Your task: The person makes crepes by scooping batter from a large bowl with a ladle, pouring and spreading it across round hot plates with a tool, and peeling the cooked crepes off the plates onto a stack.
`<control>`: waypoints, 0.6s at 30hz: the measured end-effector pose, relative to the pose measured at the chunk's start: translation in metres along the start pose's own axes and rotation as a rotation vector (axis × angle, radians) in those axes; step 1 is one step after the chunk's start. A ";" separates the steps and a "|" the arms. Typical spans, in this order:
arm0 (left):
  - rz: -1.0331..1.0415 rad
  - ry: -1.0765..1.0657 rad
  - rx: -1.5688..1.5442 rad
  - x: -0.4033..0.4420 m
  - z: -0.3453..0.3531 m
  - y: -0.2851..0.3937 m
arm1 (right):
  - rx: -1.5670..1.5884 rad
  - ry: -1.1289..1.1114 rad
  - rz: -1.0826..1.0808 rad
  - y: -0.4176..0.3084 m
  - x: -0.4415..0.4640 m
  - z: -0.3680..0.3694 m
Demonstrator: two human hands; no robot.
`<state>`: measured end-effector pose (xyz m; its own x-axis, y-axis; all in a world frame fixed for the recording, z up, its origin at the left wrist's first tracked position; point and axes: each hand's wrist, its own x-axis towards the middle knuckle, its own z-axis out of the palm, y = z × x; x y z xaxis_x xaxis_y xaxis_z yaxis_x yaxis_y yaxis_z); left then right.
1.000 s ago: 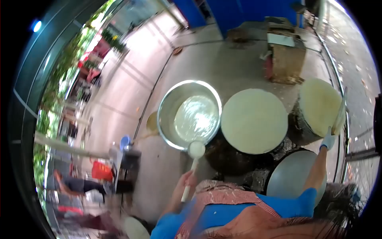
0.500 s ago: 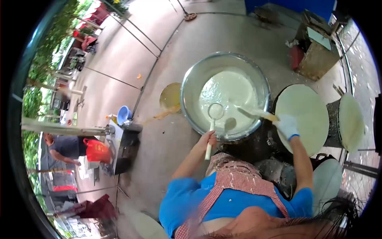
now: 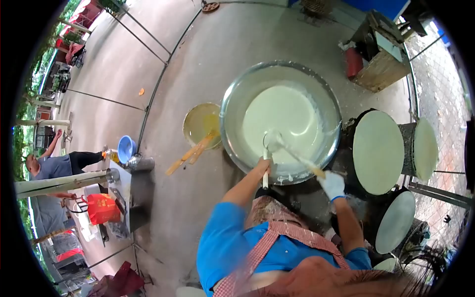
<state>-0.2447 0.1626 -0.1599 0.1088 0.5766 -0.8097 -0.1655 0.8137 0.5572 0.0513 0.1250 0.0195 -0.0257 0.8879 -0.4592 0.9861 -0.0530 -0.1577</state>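
My left hand [image 3: 263, 168] is closed round the white handle of a ladle [image 3: 270, 142], whose cup is over the pale batter [image 3: 282, 116] in a large metal basin [image 3: 231, 94]. On the right, my gloved right hand [image 3: 332, 185] grips the wooden end of a scraper [image 3: 302, 161]. The scraper's far end meets the ladle cup; whether they touch is hard to tell. Right of the basin are a round griddle covered with pale batter [image 3: 378, 152] and a second coated one [image 3: 425, 148]. A bare grey griddle [image 3: 395, 222] lies nearer to me.
Left of the basin stands a round container [image 3: 194, 123] with wooden sticks [image 3: 190, 154] across it. A cardboard box [image 3: 381, 69] is at the back right. At the left, a person [image 3: 54, 167] is beside a table with a blue bowl [image 3: 126, 147] and a red bag [image 3: 103, 208].
The view has shifted. My right hand has come from the far right griddle to the basin with the scraper, now beside the ladle. The ladle has moved from the rim over the batter.
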 end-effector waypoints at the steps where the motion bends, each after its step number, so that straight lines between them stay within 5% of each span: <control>1: -0.076 -0.037 -0.114 0.002 0.005 0.010 | -0.009 -0.004 -0.021 -0.003 -0.008 0.013; 4: -0.291 -0.161 -0.440 -0.031 0.020 0.030 | 0.122 0.046 0.012 -0.011 -0.055 0.023; 6: -0.281 -0.290 -0.587 -0.083 0.028 0.063 | 0.205 0.073 0.068 -0.012 -0.090 0.009; 9: -0.142 -0.472 -0.667 -0.194 0.044 0.126 | 0.300 0.435 -0.058 -0.002 -0.115 0.003; 13: 0.094 -0.411 -0.462 -0.355 0.080 0.203 | 0.322 0.961 -0.315 -0.001 -0.119 -0.068; 15: 0.030 -0.608 -0.458 -0.394 0.068 0.233 | 0.347 1.103 -0.433 0.000 -0.115 -0.117; 17: 0.211 -0.538 -0.238 -0.445 0.067 0.263 | 0.409 1.208 -0.515 -0.008 -0.119 -0.171; 18: 0.478 -0.444 -0.090 -0.473 0.074 0.272 | 0.444 1.275 -0.528 -0.015 -0.125 -0.197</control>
<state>-0.2689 0.1169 0.3882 0.3938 0.8643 -0.3129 -0.3748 0.4618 0.8039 0.0720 0.1050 0.2512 0.0312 0.6309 0.7753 0.7704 0.4790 -0.4208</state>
